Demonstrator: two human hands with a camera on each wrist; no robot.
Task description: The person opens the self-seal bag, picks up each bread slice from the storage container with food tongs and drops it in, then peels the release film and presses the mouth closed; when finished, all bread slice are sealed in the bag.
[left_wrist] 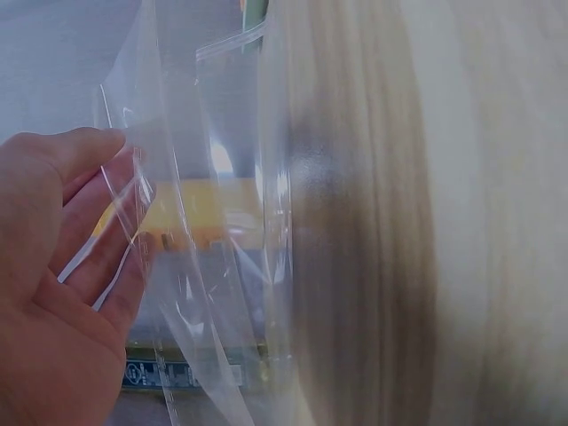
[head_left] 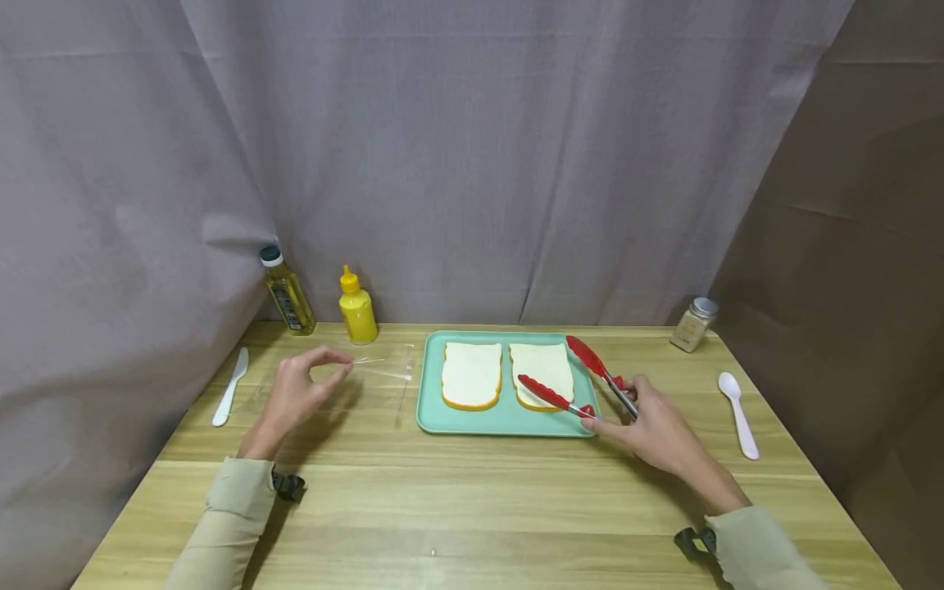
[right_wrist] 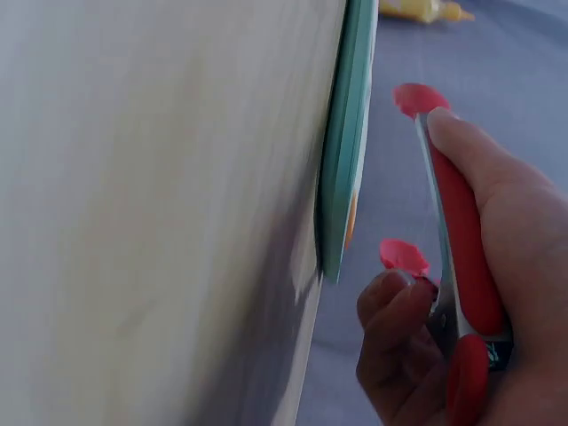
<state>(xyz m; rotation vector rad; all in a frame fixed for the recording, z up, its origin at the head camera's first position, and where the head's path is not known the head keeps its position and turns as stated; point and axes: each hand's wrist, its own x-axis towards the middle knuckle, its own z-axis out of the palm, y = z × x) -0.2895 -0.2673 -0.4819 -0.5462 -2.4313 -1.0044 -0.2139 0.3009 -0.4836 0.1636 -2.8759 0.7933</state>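
Head view: the left hand (head_left: 295,397) pinches a clear bag (head_left: 376,378) while the right hand (head_left: 652,430) grips red tongs (head_left: 583,378), spread wide over bread (head_left: 544,373) just ahead of it.

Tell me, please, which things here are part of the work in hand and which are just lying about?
In use: tongs in right hand; clear bag pinched by left hand; two bread slices on teal tray.
Lying about: oil bottle, mustard bottle, spice jar, white knife, white spoon.
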